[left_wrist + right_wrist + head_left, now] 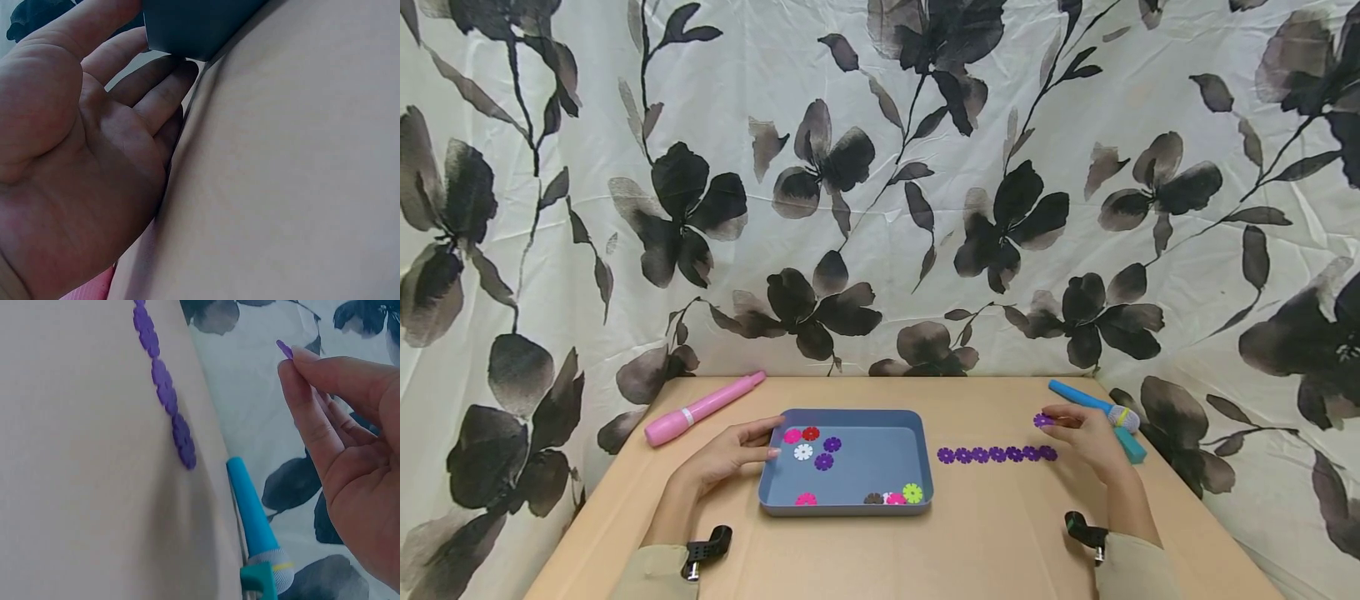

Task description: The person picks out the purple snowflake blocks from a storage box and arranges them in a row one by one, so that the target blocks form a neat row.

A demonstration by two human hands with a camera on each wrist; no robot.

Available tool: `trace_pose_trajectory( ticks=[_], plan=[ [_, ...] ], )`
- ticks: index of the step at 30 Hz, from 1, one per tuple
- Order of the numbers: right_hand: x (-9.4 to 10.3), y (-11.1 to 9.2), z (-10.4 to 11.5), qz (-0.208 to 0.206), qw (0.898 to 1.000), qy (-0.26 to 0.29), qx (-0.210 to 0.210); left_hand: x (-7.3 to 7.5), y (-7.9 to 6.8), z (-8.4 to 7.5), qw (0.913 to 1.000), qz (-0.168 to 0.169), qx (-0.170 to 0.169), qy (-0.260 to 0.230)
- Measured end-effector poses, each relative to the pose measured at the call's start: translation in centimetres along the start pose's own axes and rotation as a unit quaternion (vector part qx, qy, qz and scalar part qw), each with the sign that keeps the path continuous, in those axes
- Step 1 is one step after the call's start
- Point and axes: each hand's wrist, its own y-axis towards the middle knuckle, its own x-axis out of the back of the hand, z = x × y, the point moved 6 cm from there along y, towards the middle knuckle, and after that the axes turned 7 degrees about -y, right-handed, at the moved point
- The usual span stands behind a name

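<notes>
Container inspected: one blue-grey rectangular tray (850, 417), open-topped, resting flat on the counter (865, 558). Contents: flower-shaped pieces in several colours, leaving most of the tray floor bare. Toward the far left of the interior lie a pink piece (792, 436) and a red piece (811, 433) side by side, a white piece (803, 452) just nearer, and two purple pieces (823, 462) to their right. Along the near wall, another pink piece lies left of centre; toward the near right corner a brown piece, a partly hidden white one, a third pink one and a yellow-green piece (912, 493) are grouped. The left hand (725, 452) touches the tray's left side, fingers extended and loosely spread. Outside the tray, to its right, seven purple pieces form a straight row (997, 454) on the counter. The right hand (1088, 437) pinches a single purple flower piece (1042, 420) between thumb and finger, clear of the row and near its right end. Also on the counter: a pink wand-like object (703, 408) at the far left, and a blue toy microphone (1078, 395) beside a teal part (1130, 447) at the far right.
</notes>
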Motion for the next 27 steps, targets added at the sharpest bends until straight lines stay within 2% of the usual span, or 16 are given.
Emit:
trace_pose_trajectory(
  ticks=[6, 13, 21, 27],
  plan=[
    [0.6, -0.4, -1.6, -0.003, 0.998, -0.05, -0.025, 0.0, 0.0, -0.1, 1.0, -0.003, -0.003, 0.003],
    [1.2, -0.8, -3.0, 0.001, 0.991, -0.122, -0.059, 0.1, -0.1, 0.1, 1.0, -0.004, -0.003, 0.004],
    [1.1, -0.9, -4.3, 0.008, 0.986, -0.135, -0.098, 0.0, -0.1, 0.2, 1.0, -0.001, -0.001, 0.002],
    [0.8, -0.8, -5.1, 0.018, 0.984, -0.14, -0.11, -0.1, -0.1, 0.0, 1.0, -0.003, -0.002, 0.003]
  ],
)
